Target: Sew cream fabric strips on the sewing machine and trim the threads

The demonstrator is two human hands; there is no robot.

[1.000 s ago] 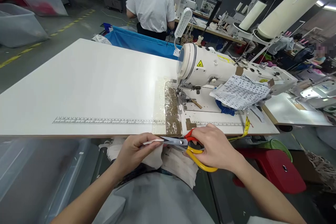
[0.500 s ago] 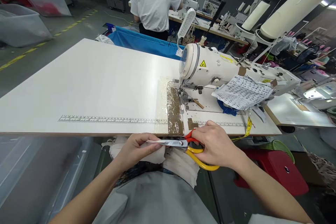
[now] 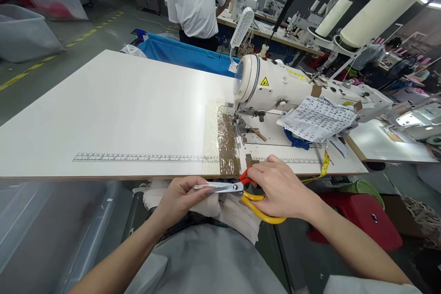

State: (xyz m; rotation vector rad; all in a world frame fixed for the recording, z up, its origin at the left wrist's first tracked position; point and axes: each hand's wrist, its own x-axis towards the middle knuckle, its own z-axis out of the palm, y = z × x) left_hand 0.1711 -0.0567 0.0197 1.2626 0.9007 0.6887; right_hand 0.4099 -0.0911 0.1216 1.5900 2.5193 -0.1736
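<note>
My left hand (image 3: 182, 196) pinches a thin edge of white fabric (image 3: 200, 186) between thumb and fingers, just in front of the table edge. My right hand (image 3: 280, 188) is wrapped round a pair of scissors (image 3: 235, 187) with one red and one yellow handle loop. Their metal blades point left and reach the fabric at my left fingertips; whether they are cutting it I cannot tell. More off-white fabric (image 3: 237, 216) lies bunched over my lap below both hands.
A white sewing machine (image 3: 272, 80) stands on the white table (image 3: 148, 110), with handwritten paper (image 3: 319, 119) on it. A yellow tape measure (image 3: 325, 165) hangs at the edge. A red stool (image 3: 365, 220) is at right, a clear bin (image 3: 51, 220) at left. One person (image 3: 196, 0) stands beyond.
The view has shifted slightly. Both hands keep their grips near the same place, and the scissor blades sit at a slightly different angle against the fabric.
</note>
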